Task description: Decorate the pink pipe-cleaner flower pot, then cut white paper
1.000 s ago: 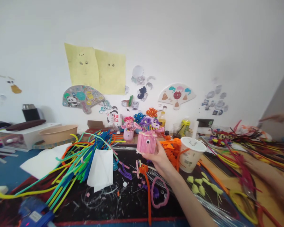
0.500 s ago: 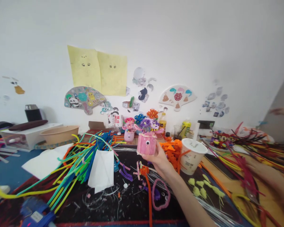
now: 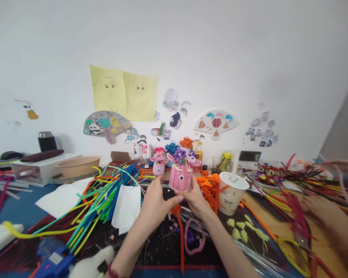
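Observation:
I hold a small pink pot [image 3: 180, 178] with stuck-on eyes and pipe-cleaner flowers on top, lifted a little above the black mat [image 3: 159, 247]. My right hand [image 3: 196, 197] grips its lower right side with curled fingers. My left hand [image 3: 156, 199] cups its lower left, fingers closed against it. A second, smaller pink flower pot [image 3: 158, 166] stands behind, near the wall.
A heap of coloured pipe cleaners [image 3: 101, 197] lies left with white paper [image 3: 127, 208]. A paper cup [image 3: 231, 193] and orange pipe-cleaner pieces [image 3: 210, 183] stand right. A blue glue gun [image 3: 53, 258] lies at the near left. Another person's hand [image 3: 317, 206] rests at the right among more pipe cleaners.
My left hand has come up from below and closed on the pot's left side. My right hand has kept hold of the pot. The camera tilted slightly down.

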`<state>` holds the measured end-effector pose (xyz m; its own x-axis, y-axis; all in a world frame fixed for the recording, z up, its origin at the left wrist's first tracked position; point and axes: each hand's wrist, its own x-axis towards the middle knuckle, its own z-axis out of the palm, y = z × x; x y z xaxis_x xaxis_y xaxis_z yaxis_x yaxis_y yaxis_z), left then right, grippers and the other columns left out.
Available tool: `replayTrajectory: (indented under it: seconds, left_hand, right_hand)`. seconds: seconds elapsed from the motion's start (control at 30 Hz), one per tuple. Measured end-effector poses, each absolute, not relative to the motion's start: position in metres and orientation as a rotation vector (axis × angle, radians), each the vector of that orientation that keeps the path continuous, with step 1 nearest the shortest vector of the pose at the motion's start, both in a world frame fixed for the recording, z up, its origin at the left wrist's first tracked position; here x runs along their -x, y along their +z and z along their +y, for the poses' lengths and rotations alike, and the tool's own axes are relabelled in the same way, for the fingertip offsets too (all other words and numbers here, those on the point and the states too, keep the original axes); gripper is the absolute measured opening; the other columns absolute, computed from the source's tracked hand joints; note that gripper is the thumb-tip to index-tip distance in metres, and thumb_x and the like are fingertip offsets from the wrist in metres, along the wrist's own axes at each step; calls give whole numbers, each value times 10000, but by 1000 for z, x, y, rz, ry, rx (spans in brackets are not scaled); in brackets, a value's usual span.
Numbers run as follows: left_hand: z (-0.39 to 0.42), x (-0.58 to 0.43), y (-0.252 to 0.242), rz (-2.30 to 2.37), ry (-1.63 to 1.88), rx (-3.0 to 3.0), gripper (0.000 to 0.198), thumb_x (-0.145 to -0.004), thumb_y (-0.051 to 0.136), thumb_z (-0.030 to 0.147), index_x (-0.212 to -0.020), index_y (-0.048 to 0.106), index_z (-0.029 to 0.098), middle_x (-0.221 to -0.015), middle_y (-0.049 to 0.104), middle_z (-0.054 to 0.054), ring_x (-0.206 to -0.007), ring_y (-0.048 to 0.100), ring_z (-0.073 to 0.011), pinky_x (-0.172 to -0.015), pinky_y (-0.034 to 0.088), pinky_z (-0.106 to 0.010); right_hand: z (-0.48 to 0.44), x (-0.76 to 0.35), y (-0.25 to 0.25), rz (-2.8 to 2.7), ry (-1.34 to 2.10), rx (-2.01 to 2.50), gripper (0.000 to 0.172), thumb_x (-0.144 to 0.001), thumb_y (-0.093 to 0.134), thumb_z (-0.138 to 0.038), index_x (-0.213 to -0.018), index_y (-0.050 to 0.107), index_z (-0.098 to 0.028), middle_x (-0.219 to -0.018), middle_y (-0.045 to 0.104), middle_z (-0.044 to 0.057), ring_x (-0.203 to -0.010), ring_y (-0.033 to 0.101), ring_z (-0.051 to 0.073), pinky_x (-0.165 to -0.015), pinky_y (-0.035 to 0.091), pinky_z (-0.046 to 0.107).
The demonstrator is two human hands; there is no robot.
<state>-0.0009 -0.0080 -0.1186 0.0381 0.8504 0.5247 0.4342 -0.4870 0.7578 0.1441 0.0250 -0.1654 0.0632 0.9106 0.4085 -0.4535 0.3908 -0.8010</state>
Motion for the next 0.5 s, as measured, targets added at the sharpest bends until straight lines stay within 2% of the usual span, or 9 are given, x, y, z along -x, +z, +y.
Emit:
replayTrajectory:
  seconds: [0.1, 0.23, 0.4, 0.5]
  left_hand:
    - [12, -16, -133, 1272, 1395, -1978, 622, -601, 781, 274, -1165, 549, 149, -1192, 650, -146, -1109, 609, -289, -937, 461, -399]
    - [23, -34, -136, 1395, 1408, -1941, 592, -639, 745, 313, -1163, 542, 127, -1133, 668, -171, -1078, 621, -329, -904, 461, -423]
    - [27, -36, -137, 1514, 1488, -1866, 544, -681, 706, 382, -1151, 538, 164, -1146, 664, -139, -1108, 612, -308, -928, 436, -384]
    - [30, -32, -142, 1588, 1516, -1791, 581, -711, 682, 436, -1177, 511, 133, -1147, 659, -172, -1097, 617, -322, -905, 443, -396]
  right_hand:
    - [30, -142, -170, -1066, 1104, 531, 937, -451, 883, -173, -1281, 457, -260, -1265, 618, 99, -1169, 588, 294, -1012, 446, 466]
    - [29, -143, -175, -1098, 1114, 518, 918, -467, 844, -124, -1290, 462, -254, -1243, 637, 94, -1173, 588, 297, -1030, 428, 473]
    - [37, -154, -181, -1100, 1098, 543, 902, -474, 820, -102, -1290, 483, -283, -1282, 614, 79, -1225, 549, 286, -1044, 408, 477]
    - [44, -161, -185, -1086, 1083, 584, 827, -521, 824, -141, -1272, 518, -303, -1251, 629, 63, -1156, 595, 261, -1036, 410, 477]
